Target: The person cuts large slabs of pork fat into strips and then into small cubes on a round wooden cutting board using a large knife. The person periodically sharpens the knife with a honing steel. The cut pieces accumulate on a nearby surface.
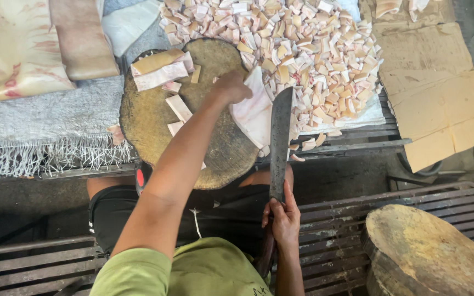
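Two round chopping blocks (154, 118) (429, 246), one cleaver (280, 142)

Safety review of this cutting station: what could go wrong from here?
1. The left hand rests on the white slab right beside the cleaver blade; a chop could catch its fingers.
2. The slab overhangs the round chopping block edge, so it may slip.
3. The right hand holds the cleaver above the person's lap; a slipped grip could drop it there.

Rough wooden chopping block (154, 118), dull metal cleaver (280, 142)
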The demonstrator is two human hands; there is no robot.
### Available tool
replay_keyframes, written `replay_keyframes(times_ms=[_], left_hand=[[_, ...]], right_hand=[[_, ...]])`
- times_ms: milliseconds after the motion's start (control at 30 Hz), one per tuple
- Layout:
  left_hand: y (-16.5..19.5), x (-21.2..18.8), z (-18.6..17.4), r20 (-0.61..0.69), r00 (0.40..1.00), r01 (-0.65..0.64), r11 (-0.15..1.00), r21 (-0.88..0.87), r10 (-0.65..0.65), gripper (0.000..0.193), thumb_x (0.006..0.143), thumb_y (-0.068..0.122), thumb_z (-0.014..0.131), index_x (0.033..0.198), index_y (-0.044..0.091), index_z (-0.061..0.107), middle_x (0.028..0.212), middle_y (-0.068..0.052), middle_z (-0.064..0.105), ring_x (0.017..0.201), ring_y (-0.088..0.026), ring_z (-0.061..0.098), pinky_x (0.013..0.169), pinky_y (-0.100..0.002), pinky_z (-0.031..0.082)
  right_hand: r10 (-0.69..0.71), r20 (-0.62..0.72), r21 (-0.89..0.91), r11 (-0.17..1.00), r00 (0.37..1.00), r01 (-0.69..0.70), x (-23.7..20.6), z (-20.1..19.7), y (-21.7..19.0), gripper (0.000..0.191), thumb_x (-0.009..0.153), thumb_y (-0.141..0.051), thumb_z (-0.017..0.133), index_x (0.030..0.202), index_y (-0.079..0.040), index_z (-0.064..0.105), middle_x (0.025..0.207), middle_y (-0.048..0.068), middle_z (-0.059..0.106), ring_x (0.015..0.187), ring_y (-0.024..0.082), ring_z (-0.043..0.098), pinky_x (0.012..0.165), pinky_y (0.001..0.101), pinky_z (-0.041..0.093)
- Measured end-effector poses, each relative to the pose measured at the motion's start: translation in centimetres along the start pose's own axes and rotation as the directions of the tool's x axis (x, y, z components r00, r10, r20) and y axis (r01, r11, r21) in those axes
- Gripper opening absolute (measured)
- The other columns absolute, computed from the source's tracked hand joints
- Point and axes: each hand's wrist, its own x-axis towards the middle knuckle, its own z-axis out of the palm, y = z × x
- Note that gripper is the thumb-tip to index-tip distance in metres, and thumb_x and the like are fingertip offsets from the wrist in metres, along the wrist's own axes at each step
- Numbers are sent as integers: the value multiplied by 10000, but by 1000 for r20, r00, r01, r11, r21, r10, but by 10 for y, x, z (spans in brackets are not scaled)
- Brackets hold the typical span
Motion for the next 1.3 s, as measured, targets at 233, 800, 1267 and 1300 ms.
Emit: replay_keyframes(times_ms=[233, 800, 1267, 1300], left_hand=[[-37, -54, -54, -216, 976, -122, 854, -506, 12, 536, 906, 359, 697, 1351, 72, 613, 1336, -185, 623, 1121, -267, 659, 1015, -438, 512], [-155, -144, 11, 133, 945, -327, 822, 466, 301, 679, 800, -16, 579, 1457, 154, 552, 1544, -77, 419, 1470, -327, 317, 1201, -492, 261], [-130, -152, 68, -208, 883, -326, 868, 374, 421, 433, 883, 377, 742, 1149, 39, 687, 1188, -194, 643, 1106, -372, 649, 908, -467, 551], [-121, -147, 77, -264, 869, -308, 876, 371, 418, 415, 868, 366, 749, 1117, 38, 696, 1186, -196, 645, 1080, -374, 653, 881, -468, 557]], right_hand=[[-35, 40, -25, 999, 999, 36, -4, -4, -9, 675, 984, -26, 490, 1625, -98, 293, 678, 83, 616, 480, 131, 559, 422, 287, 487], [-8, 124, -70, 997, 992, 17, 2, 12, -3, 692, 954, 5, 489, 1615, -91, 310, 670, 70, 608, 468, 131, 542, 426, 281, 480], [-50, 151, -237, 968, 987, 85, 4, 18, -2, 725, 929, 31, 481, 1619, -118, 316, 712, 37, 607, 507, 110, 535, 455, 261, 474], [-69, 147, -298, 948, 987, 111, 5, 19, -3, 722, 937, 28, 489, 1621, -121, 317, 716, 33, 605, 512, 109, 532, 461, 260, 468]])
